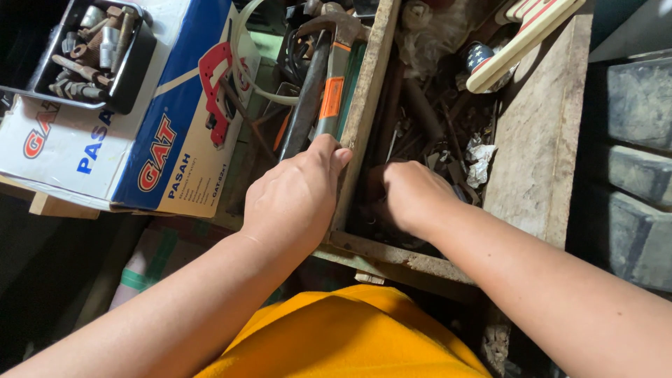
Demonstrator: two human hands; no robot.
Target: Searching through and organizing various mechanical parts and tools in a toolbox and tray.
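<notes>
Wooden box [532, 133], rough and grey, sits straight ahead of the person and is crammed with dark metal scrap and crumpled paper [480, 161]. Right hand [414, 196] is plunged down into the near end of that box, knuckles up and fingers curled under into the clutter; whether those fingers grip anything cannot be told, since the tips are hidden among the junk. Left hand [297, 196] rests on the box's left wall [364, 119], a long upright plank, with the fingers held together and bent over its top edge, the fingertips touching the wood. Just beyond that hand, outside the box, lies a hammer [322, 77] with a dark head and an orange band on its handle, close alongside the plank. Further left is a blue and white cardboard carton [140, 140], a red-framed saw [215, 91] lying on it, and a black tray of rusty bolts and sockets [94, 49] standing on its far corner. An orange shirt [350, 336] fills the bottom of the view.
</notes>
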